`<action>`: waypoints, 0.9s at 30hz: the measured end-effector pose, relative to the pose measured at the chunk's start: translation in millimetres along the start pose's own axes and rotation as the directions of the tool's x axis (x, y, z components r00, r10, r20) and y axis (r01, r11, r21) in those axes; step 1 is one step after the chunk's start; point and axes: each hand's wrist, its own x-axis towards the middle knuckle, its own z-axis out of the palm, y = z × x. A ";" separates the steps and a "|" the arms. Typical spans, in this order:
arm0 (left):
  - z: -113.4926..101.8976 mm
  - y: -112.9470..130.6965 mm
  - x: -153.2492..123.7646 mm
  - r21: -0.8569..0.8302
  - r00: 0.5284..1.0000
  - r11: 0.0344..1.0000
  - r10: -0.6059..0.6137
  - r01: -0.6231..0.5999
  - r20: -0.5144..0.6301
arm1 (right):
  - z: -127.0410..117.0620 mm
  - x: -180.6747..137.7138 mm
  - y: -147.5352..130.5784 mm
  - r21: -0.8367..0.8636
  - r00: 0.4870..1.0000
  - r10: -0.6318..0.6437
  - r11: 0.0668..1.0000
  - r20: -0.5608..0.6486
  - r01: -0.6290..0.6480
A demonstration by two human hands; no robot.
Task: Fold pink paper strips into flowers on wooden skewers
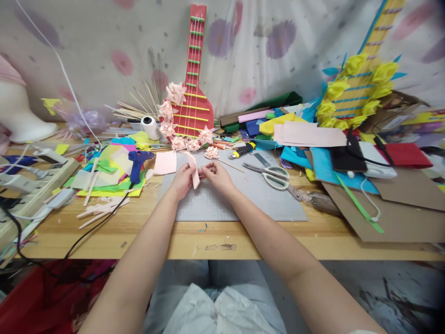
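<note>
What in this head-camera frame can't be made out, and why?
- Pink strip: its lower end is hidden between the left hand and right hand; the fold is too small to read.
- Glue gun: the tip is lost among the paper scraps.
- Yellow guitar: the neck is cut off by the top edge.
- Power strip: its left part is cut off by the left edge.
- Scissors: the blade tips are too small to tell open from closed.

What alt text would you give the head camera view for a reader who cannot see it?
Both hands, left hand and right hand, pinch a pink paper strip over a grey cutting mat on a cluttered wooden table. Scissors lie to the right, a blue glue gun to the left, a red cardboard guitar behind.
</note>
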 end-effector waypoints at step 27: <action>-7.6 -9.2 0.1 -0.212 0.976 0.973 0.041 -0.087 -0.214 | -121.2 79.7 19.1 -0.730 0.939 -0.145 0.668 -0.313 -0.141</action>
